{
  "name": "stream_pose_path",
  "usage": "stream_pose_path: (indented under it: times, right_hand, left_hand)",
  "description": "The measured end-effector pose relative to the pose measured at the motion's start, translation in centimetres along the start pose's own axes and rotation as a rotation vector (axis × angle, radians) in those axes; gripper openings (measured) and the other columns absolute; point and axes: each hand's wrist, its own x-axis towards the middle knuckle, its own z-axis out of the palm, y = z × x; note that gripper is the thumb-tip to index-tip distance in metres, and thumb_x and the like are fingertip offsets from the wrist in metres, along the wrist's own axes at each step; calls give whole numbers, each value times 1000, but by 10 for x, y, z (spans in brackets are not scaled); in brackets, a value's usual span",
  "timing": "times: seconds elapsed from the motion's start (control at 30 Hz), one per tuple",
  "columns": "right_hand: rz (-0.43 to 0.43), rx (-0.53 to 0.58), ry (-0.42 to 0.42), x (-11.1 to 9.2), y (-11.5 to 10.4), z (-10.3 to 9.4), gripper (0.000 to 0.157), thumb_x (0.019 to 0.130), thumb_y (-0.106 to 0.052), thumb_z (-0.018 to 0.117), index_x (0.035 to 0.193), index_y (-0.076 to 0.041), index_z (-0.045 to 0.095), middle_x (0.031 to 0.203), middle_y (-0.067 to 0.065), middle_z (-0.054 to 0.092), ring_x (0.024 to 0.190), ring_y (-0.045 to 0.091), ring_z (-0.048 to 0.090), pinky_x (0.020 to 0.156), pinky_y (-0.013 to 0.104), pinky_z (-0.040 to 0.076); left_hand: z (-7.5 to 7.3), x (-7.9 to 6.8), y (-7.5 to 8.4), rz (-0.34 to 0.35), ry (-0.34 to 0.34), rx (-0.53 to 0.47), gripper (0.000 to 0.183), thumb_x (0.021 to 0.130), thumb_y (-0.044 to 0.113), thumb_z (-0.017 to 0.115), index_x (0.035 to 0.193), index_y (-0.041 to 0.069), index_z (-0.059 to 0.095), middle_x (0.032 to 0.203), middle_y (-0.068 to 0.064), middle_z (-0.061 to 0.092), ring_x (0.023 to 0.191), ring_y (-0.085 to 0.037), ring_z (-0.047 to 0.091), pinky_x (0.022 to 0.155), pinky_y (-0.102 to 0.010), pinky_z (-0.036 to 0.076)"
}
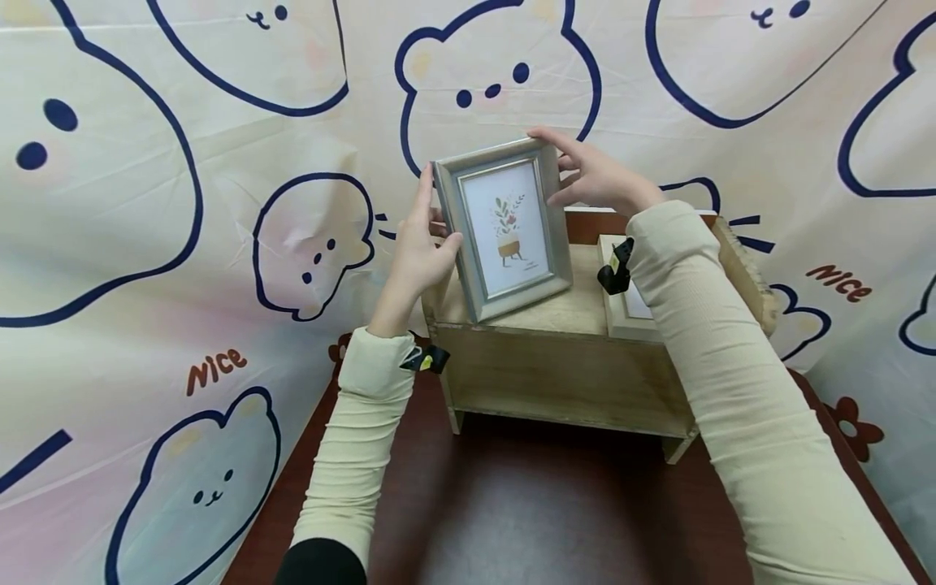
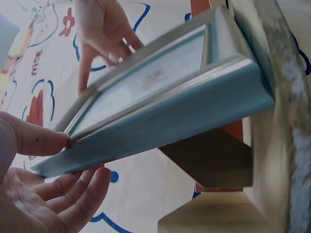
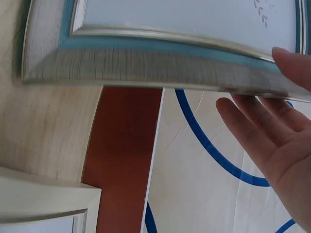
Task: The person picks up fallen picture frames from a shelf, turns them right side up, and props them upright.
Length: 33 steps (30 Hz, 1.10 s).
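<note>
A grey-blue picture frame (image 1: 506, 227) with a potted-plant print stands tilted, its bottom edge close over the wooden shelf top. My left hand (image 1: 415, 248) grips its left side; in the left wrist view the left thumb (image 2: 46, 141) lies on the front and the fingers curl behind. At the upper right corner, my right hand (image 1: 595, 175) holds the other side. The right wrist view shows the right hand (image 3: 286, 136) with its thumb over the front border and fingertips behind the edge, partly hidden by the frame.
A small wooden shelf (image 1: 556, 374) stands under the picture frame on a dark reddish-brown surface (image 1: 526, 504). On its right half lies a cream picture frame (image 1: 629, 325), partly covered by my right sleeve. Behind hangs a cloth (image 1: 497, 49) printed with cartoon bears.
</note>
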Motion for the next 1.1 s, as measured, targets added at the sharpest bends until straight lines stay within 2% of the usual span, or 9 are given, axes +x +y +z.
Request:
stream_pose_path:
  times: [0.1, 0.23, 0.5, 0.67, 0.83, 0.9, 0.97, 1.03, 1.1]
  right_hand:
    - [-16, -16, 7, -3, 0, -1, 90, 82, 15, 55, 146, -34, 16, 142, 17, 32, 124, 37, 39, 97, 50, 37]
    - [-36, -54, 39, -8, 0, 1, 89, 81, 14, 57, 146, -34, 18, 135, 18, 41, 114, 35, 49, 94, 46, 41]
    - [-56, -82, 70, -19, -2, 7, 88, 83, 5, 62, 143, -42, 19, 125, 16, 51, 102, 31, 58, 91, 45, 44]
    - [-80, -79, 82, -26, -4, 13, 88, 82, 5, 62, 144, -40, 19, 123, 15, 53, 95, 30, 61, 89, 45, 46]
    - [-94, -97, 91, -30, -4, 17, 91, 83, 4, 61, 146, -41, 12, 138, 14, 41, 105, 35, 57, 90, 48, 44]
    - [-99, -117, 99, -33, -2, 17, 92, 85, 0, 61, 146, -42, 6, 148, 9, 27, 112, 37, 52, 93, 49, 43]
    - [-81, -128, 133, -39, -1, 18, 91, 87, -8, 61, 145, -44, 1, 150, 8, 23, 116, 37, 49, 94, 50, 42]
    - [-45, -128, 196, -49, 0, 19, 85, 88, -16, 60, 146, -41, 3, 148, 9, 28, 117, 35, 50, 94, 50, 42]
    - [-7, -102, 276, -62, 1, 20, 75, 89, -23, 59, 148, -33, 15, 138, 15, 42, 113, 34, 53, 91, 49, 44]
  left_hand:
    - [-4, 5, -3, -42, -39, 5, 83, 85, -6, 53, 149, 18, 6, 108, -24, 59, 93, -31, 59, 76, -39, 52]
    - [-10, 12, -12, -47, -74, -12, 81, 87, -6, 50, 149, 24, 7, 118, -23, 56, 99, -31, 58, 80, -41, 51]
    - [-12, 16, -26, -32, -82, -58, 72, 91, -4, 47, 148, 24, 13, 140, -10, 40, 107, -23, 54, 89, -33, 46]
    - [-11, 16, -30, -40, -69, -53, 68, 92, -2, 46, 148, 24, 16, 147, -2, 31, 113, -21, 52, 93, -31, 44]
    - [-10, 14, -30, -58, -58, -40, 65, 93, 0, 45, 147, 24, 18, 140, -11, 41, 114, -24, 51, 94, -34, 44]
    - [-9, 10, -27, -49, -31, -32, 63, 93, 2, 47, 148, 19, 19, 135, -15, 45, 115, -26, 51, 94, -36, 44]
    - [-7, 5, -24, -27, 23, -19, 61, 93, 5, 49, 147, 13, 22, 132, -17, 47, 116, -26, 50, 93, -35, 45]
    - [-4, -2, -20, 20, 111, -10, 58, 91, 7, 52, 144, 7, 28, 129, -18, 49, 116, -27, 50, 92, -34, 46]
    - [1, -11, -16, 93, 216, -11, 53, 88, 5, 54, 138, 1, 38, 125, -19, 51, 113, -27, 51, 89, -32, 47]
